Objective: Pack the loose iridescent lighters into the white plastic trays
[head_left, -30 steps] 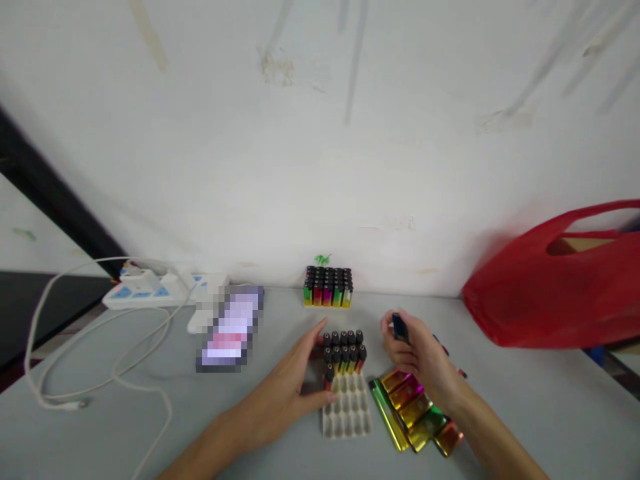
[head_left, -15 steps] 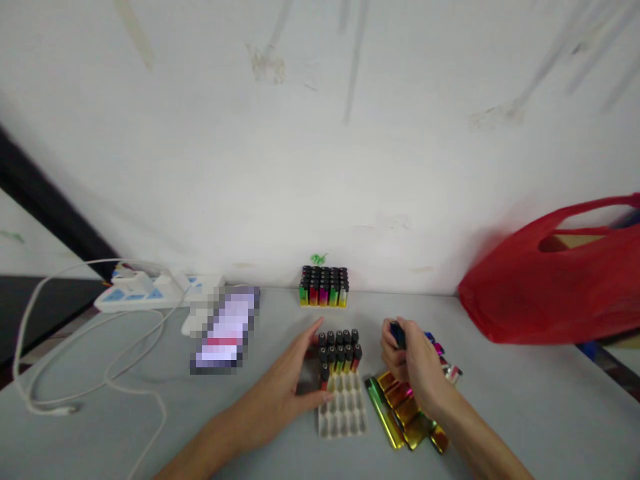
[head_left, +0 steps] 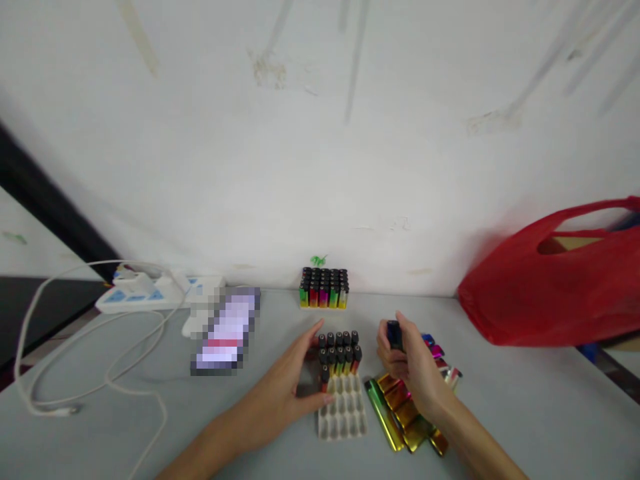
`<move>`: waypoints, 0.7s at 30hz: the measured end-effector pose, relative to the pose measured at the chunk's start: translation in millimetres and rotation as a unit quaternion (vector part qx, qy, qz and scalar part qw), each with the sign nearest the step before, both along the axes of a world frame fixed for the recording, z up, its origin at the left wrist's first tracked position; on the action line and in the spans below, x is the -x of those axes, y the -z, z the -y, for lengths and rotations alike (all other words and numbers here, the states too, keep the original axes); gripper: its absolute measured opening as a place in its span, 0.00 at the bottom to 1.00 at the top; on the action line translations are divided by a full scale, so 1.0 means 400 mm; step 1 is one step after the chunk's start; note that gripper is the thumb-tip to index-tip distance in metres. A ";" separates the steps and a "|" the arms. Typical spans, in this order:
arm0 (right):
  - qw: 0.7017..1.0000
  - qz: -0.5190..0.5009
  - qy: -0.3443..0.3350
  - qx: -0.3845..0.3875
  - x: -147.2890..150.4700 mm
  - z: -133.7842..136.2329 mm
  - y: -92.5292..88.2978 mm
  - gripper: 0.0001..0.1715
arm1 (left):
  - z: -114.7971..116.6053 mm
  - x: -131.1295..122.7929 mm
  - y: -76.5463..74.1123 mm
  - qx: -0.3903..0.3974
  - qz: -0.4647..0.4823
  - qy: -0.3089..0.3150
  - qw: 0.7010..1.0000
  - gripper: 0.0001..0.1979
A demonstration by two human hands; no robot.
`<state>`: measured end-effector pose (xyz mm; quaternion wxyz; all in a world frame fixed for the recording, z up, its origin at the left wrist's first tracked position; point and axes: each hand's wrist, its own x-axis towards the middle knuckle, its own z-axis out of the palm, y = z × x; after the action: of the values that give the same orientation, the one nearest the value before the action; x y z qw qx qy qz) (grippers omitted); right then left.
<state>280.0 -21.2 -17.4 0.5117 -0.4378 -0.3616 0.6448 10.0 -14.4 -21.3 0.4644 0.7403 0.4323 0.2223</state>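
Note:
In the head view my left hand (head_left: 287, 387) spans the left side of a white slotted tray (head_left: 343, 427), thumb on its rim and fingertips by the back corner. Black-topped lighters (head_left: 339, 350) stand upright in the tray's back rows, with a single one in front at the left. My right hand (head_left: 407, 353) is closed around a lighter (head_left: 395, 333) with a dark top, held to the right of the tray. The fingers hide most of its body. Below that hand lies a pile of shiny metallic-coloured lighters (head_left: 407, 417), partly covered by it.
A full block of lighters (head_left: 324, 297) stands against the wall. A phone (head_left: 227, 330), a white power strip (head_left: 150, 293) and a looping white cable (head_left: 107, 380) lie at the left. A red bag (head_left: 540, 293) sits at the right.
My right hand has shifted slightly left towards the tray and turned, showing more of the lighter's dark top. My left hand keeps its place.

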 end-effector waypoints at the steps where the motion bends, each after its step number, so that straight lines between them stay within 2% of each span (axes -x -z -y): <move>1: 1.000 -0.002 -0.001 0.000 0.002 0.001 0.000 0.36 | 0.000 -0.001 -0.002 -0.002 0.001 0.000 1.000 0.52; 6: 1.000 0.012 -0.006 0.009 0.010 0.002 -0.003 0.35 | 0.001 -0.003 -0.004 -0.002 0.003 -0.002 1.000 0.52; 17: 0.997 0.063 0.037 0.001 0.014 0.022 -0.010 0.28 | 0.000 -0.002 -0.002 -0.007 0.004 0.003 1.000 0.52; 21: 0.998 0.057 0.034 -0.011 0.019 0.018 -0.019 0.31 | 0.000 -0.003 -0.005 -0.009 0.005 0.000 1.000 0.53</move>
<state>272.5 -28.5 -9.9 0.5169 -0.4800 -0.3819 0.5971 11.3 -14.6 -19.4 0.4601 0.7430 0.4282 0.2300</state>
